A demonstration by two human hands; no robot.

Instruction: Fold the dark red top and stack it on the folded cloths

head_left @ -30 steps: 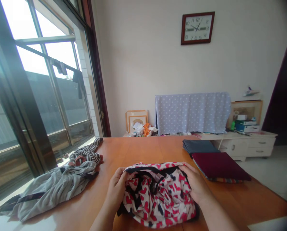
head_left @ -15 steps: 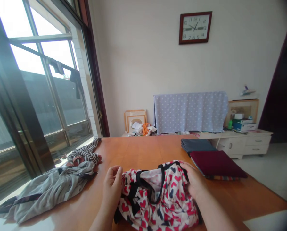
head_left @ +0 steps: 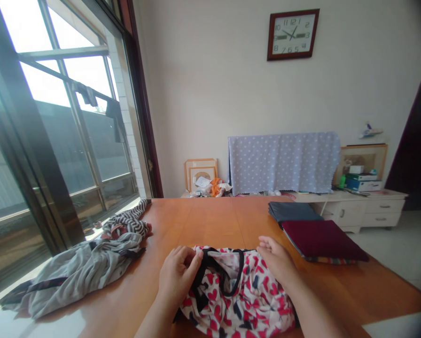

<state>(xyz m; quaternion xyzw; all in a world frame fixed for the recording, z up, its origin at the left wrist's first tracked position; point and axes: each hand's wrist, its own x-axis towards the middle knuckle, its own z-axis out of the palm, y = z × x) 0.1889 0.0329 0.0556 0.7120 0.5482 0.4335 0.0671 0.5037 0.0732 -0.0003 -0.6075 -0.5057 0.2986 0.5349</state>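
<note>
A printed top [head_left: 245, 300] with red and dark hearts on a pale ground and black trim lies bunched on the table before me. Its round black-edged neckline faces up. My left hand [head_left: 180, 272] is closed on the upper left of the top, thumb and fingers pinching the fabric beside the neckline. At the upper right shoulder, my right hand [head_left: 276, 260] rests against the top. Its fingers are loosely bent, with the tips apart from the cloth; the underside of this hand is hidden.
Left on the wooden table [head_left: 210, 220] lie a crumpled grey garment [head_left: 87, 272] and a black-and-white striped garment [head_left: 129, 220]. To the right are a folded dark grey cloth [head_left: 293, 211] and a folded maroon cloth [head_left: 323, 239]. A white cabinet [head_left: 383, 211] stands beyond.
My left hand has moved right and taken hold of the top beside the neckline. My right hand has loosened at the right shoulder, whose edge has dropped. The view has shifted slightly.
</note>
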